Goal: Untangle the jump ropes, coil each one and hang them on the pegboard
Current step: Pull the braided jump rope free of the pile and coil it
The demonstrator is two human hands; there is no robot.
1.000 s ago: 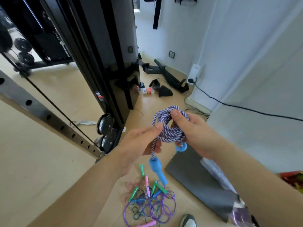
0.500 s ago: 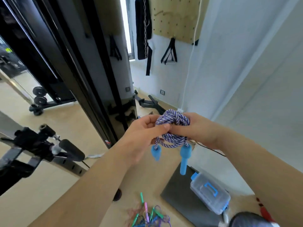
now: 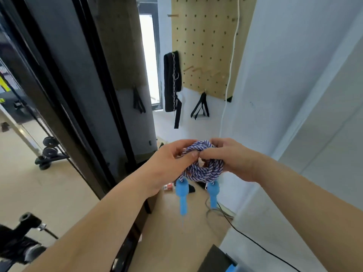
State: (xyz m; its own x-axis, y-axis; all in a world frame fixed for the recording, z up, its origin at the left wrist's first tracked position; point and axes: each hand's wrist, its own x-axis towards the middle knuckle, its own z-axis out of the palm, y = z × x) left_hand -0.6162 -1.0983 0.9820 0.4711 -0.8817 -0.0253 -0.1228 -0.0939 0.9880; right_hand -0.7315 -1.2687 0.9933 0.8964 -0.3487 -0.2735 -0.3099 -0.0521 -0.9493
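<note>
Holding a coiled jump rope [image 3: 204, 169] of white and blue twisted cord, well below the pegboard [image 3: 206, 46] and nearer to the camera than it, not touching it. Gripping the left side of the coil with the left hand [image 3: 167, 169], its fingers [image 3: 184, 142] curled over the top of the strands and the thumb pressed on them from the front. Pinching the top of the coil with the right hand [image 3: 233, 161], its fingers [image 3: 212, 154] bent round the cord and meeting the left thumb at the middle. Under the coil, hanging straight down side by side, two blue handles [image 3: 182, 195], a little apart from each other and touching nothing else. On the pegboard, several wooden pegs [image 3: 196, 69] sticking out. At the left edge of the pegboard, hanging down, a black belt [image 3: 169, 81] with a metal chain [image 3: 173, 75] along it. Just under the lower edge of the pegboard, a black strap handle [image 3: 200, 107] on a hook. Across the right part of the pegboard and further down the wall, a thin white cord [image 3: 231, 65]. Far to the left of the pegboard, a tall black machine frame [image 3: 78, 95], and beside it small weight plates [image 3: 49, 152] on a low stand. Well below the pegboard, on the light floor [image 3: 176, 242], a black cable [image 3: 255, 242] running near the wall.
</note>
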